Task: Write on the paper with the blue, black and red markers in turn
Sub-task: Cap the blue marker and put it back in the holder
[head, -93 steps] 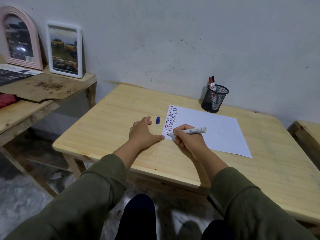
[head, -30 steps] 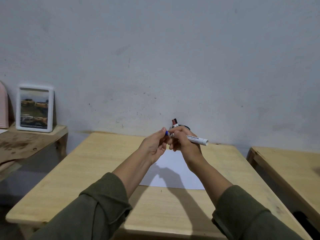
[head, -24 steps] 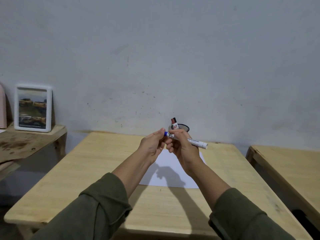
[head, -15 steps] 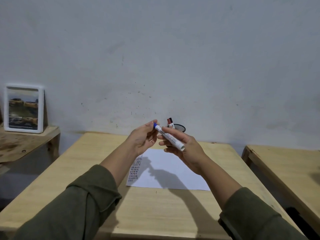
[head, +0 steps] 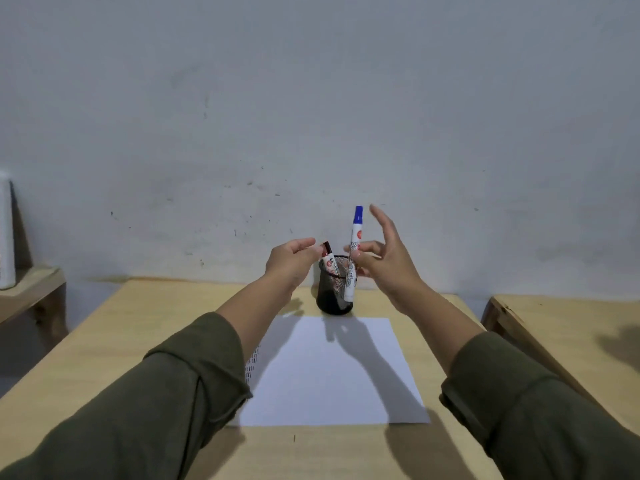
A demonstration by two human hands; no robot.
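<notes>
The blue marker [head: 353,258] stands upright with its blue cap on top, pinched low between the thumb and fingers of my right hand [head: 384,265]; the other fingers are spread. Its lower end hangs in front of the black mesh pen cup [head: 332,296]. A red-capped marker [head: 327,259] leans inside that cup. My left hand [head: 291,261] hovers just left of the cup, fingers loosely apart, holding nothing. The white paper [head: 329,368] lies on the wooden table [head: 145,341] in front of the cup, with rows of small marks along its left edge. I cannot see a black marker.
A second wooden table [head: 571,327] stands to the right across a narrow gap. At the far left a low wooden shelf [head: 31,289] carries a white frame [head: 5,230]. A grey wall rises right behind the table.
The blue cap went back on the marker. My right hand swung it from lying slanted to upright and carried it to the cup. My left hand let go and opened.
</notes>
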